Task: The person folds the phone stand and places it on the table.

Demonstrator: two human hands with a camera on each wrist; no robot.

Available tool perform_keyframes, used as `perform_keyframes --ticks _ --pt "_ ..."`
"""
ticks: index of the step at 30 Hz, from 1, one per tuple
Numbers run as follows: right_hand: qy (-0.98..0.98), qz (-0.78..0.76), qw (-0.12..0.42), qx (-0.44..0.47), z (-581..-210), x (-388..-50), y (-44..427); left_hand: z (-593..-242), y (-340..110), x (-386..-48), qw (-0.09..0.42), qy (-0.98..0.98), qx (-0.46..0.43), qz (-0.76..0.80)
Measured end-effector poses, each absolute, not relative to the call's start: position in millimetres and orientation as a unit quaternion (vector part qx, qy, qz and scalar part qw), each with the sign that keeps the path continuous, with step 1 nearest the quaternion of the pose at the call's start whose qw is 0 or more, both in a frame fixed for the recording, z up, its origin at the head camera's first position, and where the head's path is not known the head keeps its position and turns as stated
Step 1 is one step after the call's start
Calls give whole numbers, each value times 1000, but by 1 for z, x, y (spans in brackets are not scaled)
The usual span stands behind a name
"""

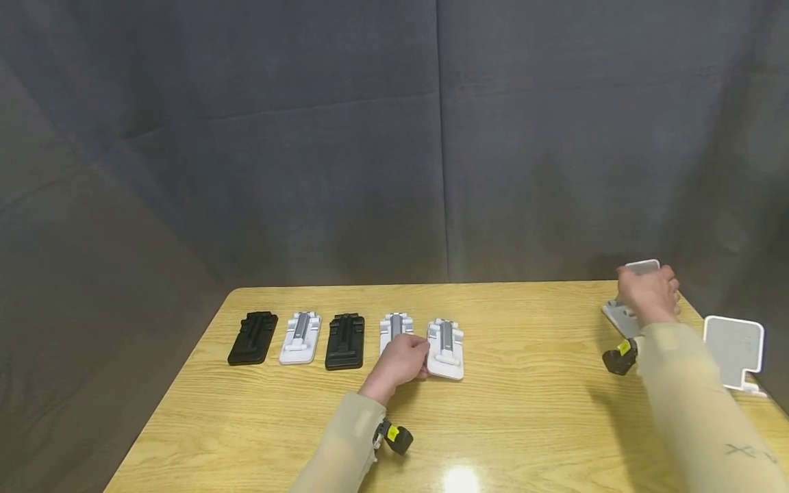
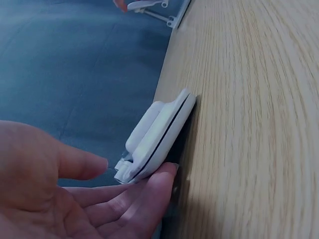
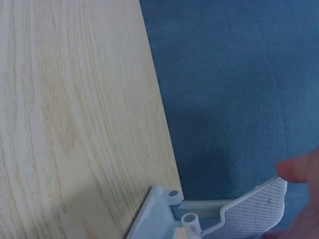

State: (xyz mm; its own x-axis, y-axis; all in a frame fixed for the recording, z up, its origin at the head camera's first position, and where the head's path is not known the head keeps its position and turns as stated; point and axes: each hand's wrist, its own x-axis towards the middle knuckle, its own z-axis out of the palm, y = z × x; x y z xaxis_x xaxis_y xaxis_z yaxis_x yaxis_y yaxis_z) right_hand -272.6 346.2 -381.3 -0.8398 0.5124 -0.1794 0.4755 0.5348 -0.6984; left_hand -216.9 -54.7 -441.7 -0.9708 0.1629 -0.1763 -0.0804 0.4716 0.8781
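My left hand (image 1: pixel 403 359) is at the near left edge of a folded white phone stand (image 1: pixel 445 349), the rightmost in a row. In the left wrist view, the fingers (image 2: pixel 149 194) lie under the tilted stand (image 2: pixel 157 134) and the thumb stands slightly apart from it. At the table's far right corner, my right hand (image 1: pixel 650 294) grips the raised plate of an unfolded white phone stand (image 1: pixel 619 316). In the right wrist view, its thumb is on the edge of the textured plate (image 3: pixel 254 211), with the hinge arm and base (image 3: pixel 154 216) below.
Left of my left hand lie more folded stands: a white one (image 1: pixel 394 325), a black one (image 1: pixel 345 342), another white one (image 1: pixel 300 337) and another black one (image 1: pixel 253 337). A white unfolded stand (image 1: pixel 733 350) is at the table's right edge. A dark curtain (image 1: pixel 339 171) hangs behind.
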Motion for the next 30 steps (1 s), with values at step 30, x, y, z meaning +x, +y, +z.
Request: perform_keyframes --ticks 30 --pt "-904 401 54 -140 -401 -270 332 -428 -60 -214 75 902 17 424"
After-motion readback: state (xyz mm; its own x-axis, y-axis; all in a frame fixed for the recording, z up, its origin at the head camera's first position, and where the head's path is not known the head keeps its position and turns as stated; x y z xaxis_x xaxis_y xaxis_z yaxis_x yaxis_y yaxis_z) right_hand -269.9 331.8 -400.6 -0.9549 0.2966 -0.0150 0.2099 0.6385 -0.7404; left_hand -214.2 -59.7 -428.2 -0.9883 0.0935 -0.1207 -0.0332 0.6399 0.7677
